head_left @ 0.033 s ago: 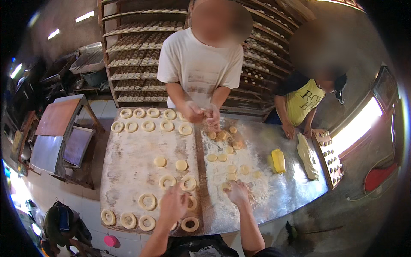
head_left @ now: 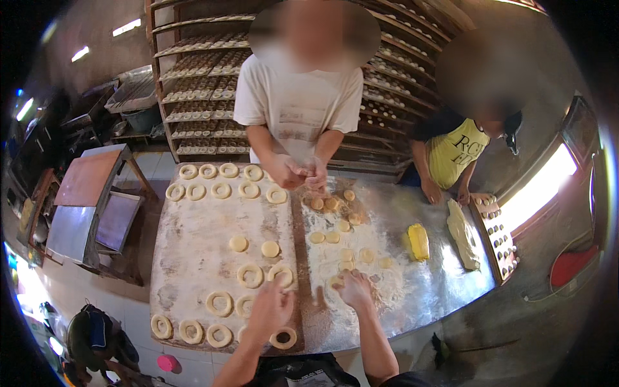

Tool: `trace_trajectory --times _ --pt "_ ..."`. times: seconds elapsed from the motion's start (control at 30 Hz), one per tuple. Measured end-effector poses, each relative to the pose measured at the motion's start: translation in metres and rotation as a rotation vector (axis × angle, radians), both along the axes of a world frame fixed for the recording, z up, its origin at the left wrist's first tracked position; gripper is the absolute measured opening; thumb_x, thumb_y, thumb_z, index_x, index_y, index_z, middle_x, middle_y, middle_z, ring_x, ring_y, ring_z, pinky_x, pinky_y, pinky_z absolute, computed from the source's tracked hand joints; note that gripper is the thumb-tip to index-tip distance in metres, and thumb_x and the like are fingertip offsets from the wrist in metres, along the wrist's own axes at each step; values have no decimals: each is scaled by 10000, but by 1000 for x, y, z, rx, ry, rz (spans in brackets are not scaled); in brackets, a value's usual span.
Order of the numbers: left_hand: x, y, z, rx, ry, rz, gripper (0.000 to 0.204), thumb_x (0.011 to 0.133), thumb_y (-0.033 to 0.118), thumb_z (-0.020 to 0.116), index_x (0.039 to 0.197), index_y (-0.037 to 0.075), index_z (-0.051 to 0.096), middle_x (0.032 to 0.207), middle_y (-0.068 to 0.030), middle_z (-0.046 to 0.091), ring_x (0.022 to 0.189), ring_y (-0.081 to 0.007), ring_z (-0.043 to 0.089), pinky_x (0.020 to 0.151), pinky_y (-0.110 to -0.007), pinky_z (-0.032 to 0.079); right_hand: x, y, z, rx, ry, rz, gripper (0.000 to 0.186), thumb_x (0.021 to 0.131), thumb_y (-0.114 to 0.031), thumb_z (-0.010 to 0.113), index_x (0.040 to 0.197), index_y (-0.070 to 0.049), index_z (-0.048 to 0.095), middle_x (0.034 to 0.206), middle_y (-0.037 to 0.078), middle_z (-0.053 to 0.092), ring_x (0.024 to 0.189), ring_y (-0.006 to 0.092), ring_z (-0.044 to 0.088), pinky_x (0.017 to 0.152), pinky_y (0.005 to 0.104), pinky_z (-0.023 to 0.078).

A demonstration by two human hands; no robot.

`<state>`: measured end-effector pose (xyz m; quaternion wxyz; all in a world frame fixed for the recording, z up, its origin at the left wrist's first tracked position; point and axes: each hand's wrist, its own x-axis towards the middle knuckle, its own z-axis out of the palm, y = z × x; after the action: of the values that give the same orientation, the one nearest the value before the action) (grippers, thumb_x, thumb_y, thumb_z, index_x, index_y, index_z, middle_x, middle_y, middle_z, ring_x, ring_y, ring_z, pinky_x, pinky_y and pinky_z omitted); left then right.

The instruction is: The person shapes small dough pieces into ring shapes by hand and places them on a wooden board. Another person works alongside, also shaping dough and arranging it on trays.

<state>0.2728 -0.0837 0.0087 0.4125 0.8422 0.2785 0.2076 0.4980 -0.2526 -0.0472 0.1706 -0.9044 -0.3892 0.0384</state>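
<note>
My left hand [head_left: 273, 312] is over the floured board [head_left: 200, 258], its fingers loosely bent and spread. Its fingertips reach the near edge of a dough ring [head_left: 250, 276]'s neighbour on the right, and I see nothing held in it. On the floured metal table, my right hand [head_left: 356, 289] has its fingers curled at a small flat dough round [head_left: 335, 282], pinching its edge; part of the round is hidden. Several more dough rounds [head_left: 366, 256] lie just beyond that hand. Two thicker rounds, one of them a dough disc [head_left: 270, 249], rest on the board beyond the rings.
Opposite, a person in a white shirt [head_left: 300, 106] works dough between both hands. A person in yellow [head_left: 459, 147] stands at the far right by a long dough piece [head_left: 462, 235]. A yellow packet [head_left: 418, 242] lies on the metal table [head_left: 387, 200]. Racks [head_left: 206, 97] of dough rings stand behind.
My left hand has moved slightly right and its fingers reach the dough ring's edge. My right hand has shifted a little left. The person opposite has brought both hands closer together.
</note>
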Motion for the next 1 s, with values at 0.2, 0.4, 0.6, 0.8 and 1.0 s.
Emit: trace_trajectory --times 0.2,0.4,0.6,0.8,1.0 --pt "79 -66 -2 -172 80 -91 420 963 269 657 1284 7 585 916 -196 723 803 -346 715 710 -435 556 18 -19 31 280 774 91 292 871 -164 770 986 -42 531 864 64 582 752 186 600 670 328 506" --pt "107 -97 25 -460 -81 -50 299 908 186 739 1112 -22 678 877 -197 729 771 -329 734 732 -363 583 32 -53 62 532 1011 155 342 851 -31 757 1019 -56 460 859 18 537 783 104 551 683 277 485" --pt "129 -113 34 -88 -56 -27 335 805 13 769 1107 -16 628 994 -160 684 893 -278 702 768 -373 564 32 -24 52 322 25 62 777 764 -107 782 1430 -71 382 1217 177 554 1134 315 558 953 422 451" --pt "139 -129 20 354 -285 233 590 833 -80 623 1369 40 407 1015 -151 605 909 -326 616 799 -420 514 43 -38 44 777 1618 460 622 839 -112 682 1391 -28 408 1153 180 641 1054 317 616 955 392 456" --pt "122 -130 17 -754 -815 47 332 971 33 457 1301 58 448 838 -32 520 736 -110 528 694 -258 479 26 -34 77 610 1048 370 562 979 -441 509 1375 -53 418 942 178 695 935 270 659 882 360 479"
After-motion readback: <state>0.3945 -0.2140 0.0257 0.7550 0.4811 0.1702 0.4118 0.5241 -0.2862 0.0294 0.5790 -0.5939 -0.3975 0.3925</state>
